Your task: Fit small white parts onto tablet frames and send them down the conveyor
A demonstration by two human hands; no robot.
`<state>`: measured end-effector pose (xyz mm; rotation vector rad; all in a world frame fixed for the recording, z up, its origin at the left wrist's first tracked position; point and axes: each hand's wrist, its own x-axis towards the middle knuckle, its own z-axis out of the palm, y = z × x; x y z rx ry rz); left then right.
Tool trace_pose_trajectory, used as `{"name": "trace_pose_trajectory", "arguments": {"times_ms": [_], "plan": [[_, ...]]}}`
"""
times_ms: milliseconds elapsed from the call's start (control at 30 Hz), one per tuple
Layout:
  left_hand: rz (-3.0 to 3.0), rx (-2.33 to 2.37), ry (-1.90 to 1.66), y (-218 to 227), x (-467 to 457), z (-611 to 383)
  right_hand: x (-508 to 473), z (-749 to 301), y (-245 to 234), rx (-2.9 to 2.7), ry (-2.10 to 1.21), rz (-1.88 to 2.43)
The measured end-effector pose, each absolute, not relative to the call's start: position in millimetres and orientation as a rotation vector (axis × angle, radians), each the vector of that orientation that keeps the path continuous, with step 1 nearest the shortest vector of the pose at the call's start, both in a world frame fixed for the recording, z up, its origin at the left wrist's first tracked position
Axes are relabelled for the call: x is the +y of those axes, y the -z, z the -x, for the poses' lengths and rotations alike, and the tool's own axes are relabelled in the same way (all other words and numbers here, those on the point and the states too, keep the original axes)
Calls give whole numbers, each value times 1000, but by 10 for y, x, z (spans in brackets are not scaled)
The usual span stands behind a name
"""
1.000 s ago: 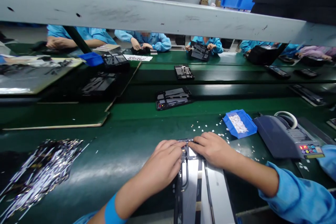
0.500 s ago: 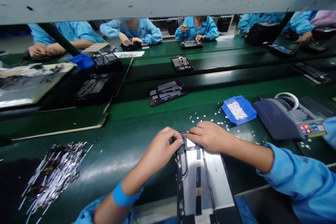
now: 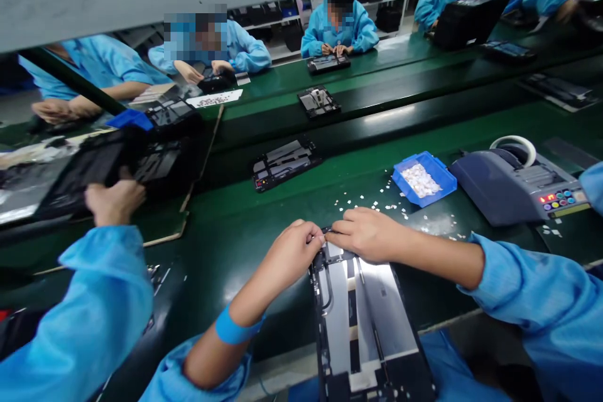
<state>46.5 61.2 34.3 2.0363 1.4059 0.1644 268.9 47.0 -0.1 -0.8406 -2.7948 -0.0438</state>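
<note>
An opened tablet (image 3: 391, 326) with bare silver battery panels and black strips lies lengthwise in front of me, its near end over the table edge. My left hand (image 3: 294, 251) is at its far left corner, thumb and index finger pinched together. Whatever is between them is too small to make out. My right hand (image 3: 365, 235) lies across the far end of the tablet, fingers bent together and their tips close to my left fingertips. What those right fingertips press or hold is hidden.
Beyond my right hand are a blue tray (image 3: 443, 187) of small white pieces, scattered white bits (image 3: 375, 204) and a tape dispenser (image 3: 499, 191). A co-worker's arm (image 3: 108, 289) reaches in from the left. Another opened tablet (image 3: 285, 163) lies ahead. Co-workers sit opposite.
A co-worker's arm has come in from the left, over the pile of thin strips, with a dark tablet at its hand. My view has shifted slightly; my hands stay at the tablet's far end.
</note>
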Motion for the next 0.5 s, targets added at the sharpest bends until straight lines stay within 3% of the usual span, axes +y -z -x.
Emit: {"name": "trace_pose_trajectory", "arguments": {"times_ms": [500], "plan": [[-2139, 1510, -300, -207, 455, -501, 470, -2695, 8, -2778, 48, 807]]}}
